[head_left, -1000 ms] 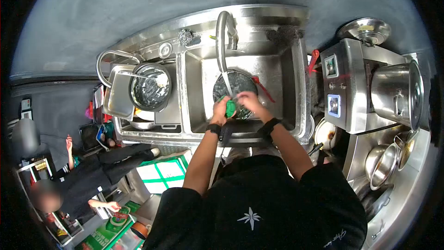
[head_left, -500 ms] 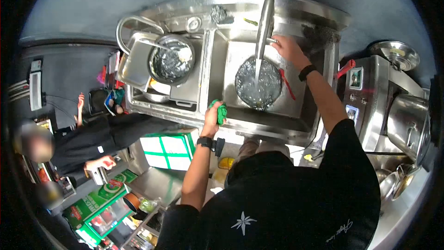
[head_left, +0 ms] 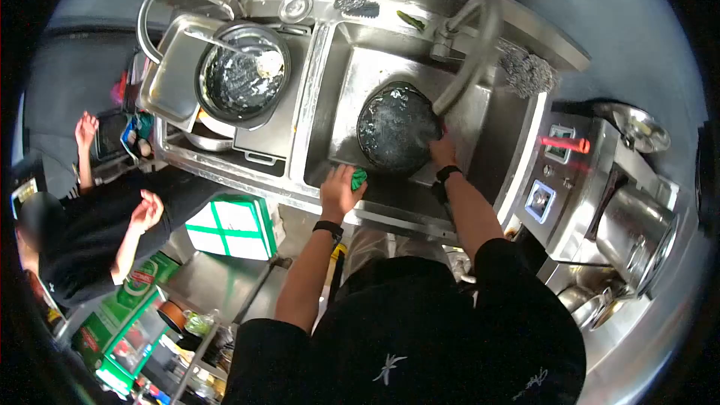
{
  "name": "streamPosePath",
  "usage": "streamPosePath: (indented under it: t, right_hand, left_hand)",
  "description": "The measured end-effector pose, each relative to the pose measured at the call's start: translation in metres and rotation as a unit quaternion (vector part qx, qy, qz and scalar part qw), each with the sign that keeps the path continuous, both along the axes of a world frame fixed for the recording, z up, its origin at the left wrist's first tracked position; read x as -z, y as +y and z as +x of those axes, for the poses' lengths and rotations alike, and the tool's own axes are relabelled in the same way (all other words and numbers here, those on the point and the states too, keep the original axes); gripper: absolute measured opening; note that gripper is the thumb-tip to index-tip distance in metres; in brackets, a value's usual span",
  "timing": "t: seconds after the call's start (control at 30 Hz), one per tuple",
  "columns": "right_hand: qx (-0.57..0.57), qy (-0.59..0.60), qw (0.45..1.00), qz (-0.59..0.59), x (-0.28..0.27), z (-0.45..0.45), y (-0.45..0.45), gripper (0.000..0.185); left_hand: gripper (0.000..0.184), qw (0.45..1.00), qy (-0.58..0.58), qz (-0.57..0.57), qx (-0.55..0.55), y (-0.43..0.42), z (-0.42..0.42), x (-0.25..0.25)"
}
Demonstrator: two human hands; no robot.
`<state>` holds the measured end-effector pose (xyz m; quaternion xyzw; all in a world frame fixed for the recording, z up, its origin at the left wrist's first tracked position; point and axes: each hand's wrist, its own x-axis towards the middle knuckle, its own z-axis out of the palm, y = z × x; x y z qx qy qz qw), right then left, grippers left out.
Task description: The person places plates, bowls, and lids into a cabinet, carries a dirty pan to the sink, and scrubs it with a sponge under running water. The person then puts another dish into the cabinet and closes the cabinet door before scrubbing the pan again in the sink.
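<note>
My left hand (head_left: 339, 191) is closed around a crumpled green scouring cloth (head_left: 358, 178), low over the front wall of the right sink basin. A round dark pan (head_left: 400, 129) lies in that basin, its inside wet with whitish bits. At the pan's right edge my right hand (head_left: 444, 151) is wrapped round its handle, which the fingers mostly cover. The curved faucet (head_left: 489, 37) arches over the basin, its spout end just above the pan's right rim. No water stream shows from it now.
In the left basin (head_left: 294, 142), a dark pot (head_left: 241, 79) with a ladle stands beside a metal tray (head_left: 174, 79). Steel wool (head_left: 528, 73) lies by the back right corner. A red-handled tool (head_left: 566, 144) lies on equipment at right. Another person (head_left: 112, 217) stands at left.
My right hand has left the faucet lever and come down to the pan's handle. The water stream has stopped. My left hand, still holding the green cloth, stays near the sink's front edge.
</note>
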<state>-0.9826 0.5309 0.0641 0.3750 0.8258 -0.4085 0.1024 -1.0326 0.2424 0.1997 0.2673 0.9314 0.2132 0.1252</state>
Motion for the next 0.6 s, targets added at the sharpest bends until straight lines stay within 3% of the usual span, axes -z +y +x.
streamPosePath:
  t: [0.03,0.17,0.23,0.27,0.33,0.6]
  right_hand:
    - [0.061,0.048,0.996,-0.040,0.004,0.000,-0.003,0.058]
    - [0.084,0.016,0.996,-0.036,0.006,0.008,-0.004,0.048]
    - [0.047,0.007,0.997,0.059,0.018,0.013,-0.004,0.043]
    - [0.040,0.004,0.997,0.063,0.009,0.013,-0.006,0.043]
    - [0.099,0.012,0.991,0.087,-0.022,0.010,-0.016,0.023]
    - [-0.012,-0.039,0.963,0.265,-0.091,-0.012,-0.001,0.024]
  left_hand:
    - [0.037,1.000,-0.007,0.000,-0.013,0.001,0.000,0.001]
    - [0.043,0.996,-0.066,-0.068,0.004,-0.003,0.002,0.006]
    - [0.043,0.996,-0.042,-0.076,0.019,-0.001,-0.002,0.001]
    - [0.042,0.995,-0.048,-0.089,0.020,0.000,-0.002,0.000]
    - [0.041,0.994,-0.067,-0.086,0.020,0.001,-0.005,-0.005]
    - [0.046,0.989,-0.114,-0.088,0.030,0.003,-0.005,0.006]
